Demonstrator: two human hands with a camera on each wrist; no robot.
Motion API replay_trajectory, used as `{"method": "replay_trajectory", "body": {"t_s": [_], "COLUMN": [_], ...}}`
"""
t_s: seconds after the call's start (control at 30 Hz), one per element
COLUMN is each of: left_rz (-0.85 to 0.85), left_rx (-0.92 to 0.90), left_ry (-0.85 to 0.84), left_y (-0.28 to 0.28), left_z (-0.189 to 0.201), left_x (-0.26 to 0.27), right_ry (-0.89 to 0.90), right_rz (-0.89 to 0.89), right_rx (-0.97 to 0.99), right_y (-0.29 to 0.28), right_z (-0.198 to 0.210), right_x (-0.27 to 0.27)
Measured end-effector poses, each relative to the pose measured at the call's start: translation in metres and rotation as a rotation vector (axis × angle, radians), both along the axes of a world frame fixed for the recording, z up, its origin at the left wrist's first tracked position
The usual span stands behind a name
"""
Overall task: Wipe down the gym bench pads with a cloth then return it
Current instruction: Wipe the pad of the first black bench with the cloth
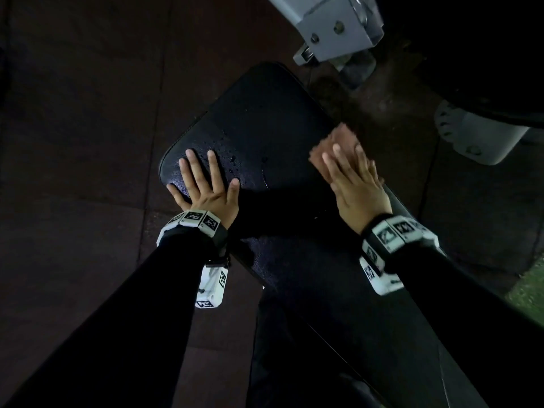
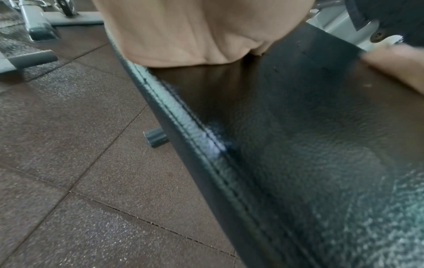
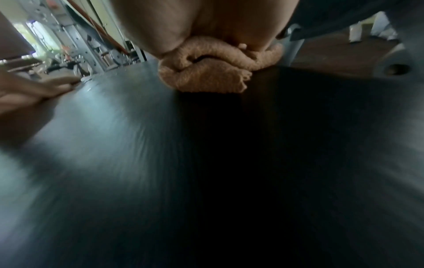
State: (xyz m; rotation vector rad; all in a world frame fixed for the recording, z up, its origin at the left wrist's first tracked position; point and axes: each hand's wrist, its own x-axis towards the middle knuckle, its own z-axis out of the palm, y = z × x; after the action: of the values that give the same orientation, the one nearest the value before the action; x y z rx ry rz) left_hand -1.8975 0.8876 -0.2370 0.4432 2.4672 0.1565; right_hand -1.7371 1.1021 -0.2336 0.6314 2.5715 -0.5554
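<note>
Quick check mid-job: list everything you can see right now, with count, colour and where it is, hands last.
Bench pad: one, black, centre, under both hands.
Water droplets: several, clear, on the pad beside the left fingers.
Cloth: one, tan, bunched on the pad's right edge under the right hand.
Machine frame: grey metal, top right, beyond the pad.
Floor tiles: dark brown rubber, all around the bench.
Wrist cameras: two, white with black markers, one per wrist.
Sleeves: two, black.
Left hand: flat, fingers spread on the pad.
Right hand: pressing the cloth, fingers straight.

Two hands, left (image 1: 203,189) and right (image 1: 357,184), one tan cloth (image 1: 338,142), one black bench pad (image 1: 265,113), two wrist cameras.
</note>
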Motion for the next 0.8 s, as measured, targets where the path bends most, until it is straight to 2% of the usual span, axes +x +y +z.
{"method": "replay_trajectory", "body": {"t_s": [0.13, 0.23, 0.33, 0.47, 0.6, 0.8], "left_rz": [-0.01, -0.008, 0.002, 0.011, 0.002, -0.007], "left_rx": [-0.014, -0.021, -0.026, 0.003, 0.01, 0.015], "left_ry": [-0.049, -0.068, -0.055, -0.03, -0.048, -0.091], "left_y": [0.001, 0.002, 0.004, 0.002, 0.001, -0.001], "left_z": [0.007, 0.01, 0.011, 0.011, 0.009, 0.005], "left_x": [-0.001, -0.002, -0.001, 0.0, 0.001, -0.003], "right_ry": [0.096, 0.138, 0.143, 0.091, -0.011, 0.074], "right_rz": [-0.095, 0.005, 0.155, 0.272, 0.121, -0.107], "right_rx": [0.046, 0.114, 0.08, 0.049, 0.013, 0.013], "right_y": [-0.003, -0.028, -0.055, -0.067, -0.038, 0.004], "right_z": [0.001, 0.001, 0.0, -0.001, -0.001, 0.002], "right_x": [-0.062, -0.084, -0.068, -0.007, 0.01, -0.083]}}
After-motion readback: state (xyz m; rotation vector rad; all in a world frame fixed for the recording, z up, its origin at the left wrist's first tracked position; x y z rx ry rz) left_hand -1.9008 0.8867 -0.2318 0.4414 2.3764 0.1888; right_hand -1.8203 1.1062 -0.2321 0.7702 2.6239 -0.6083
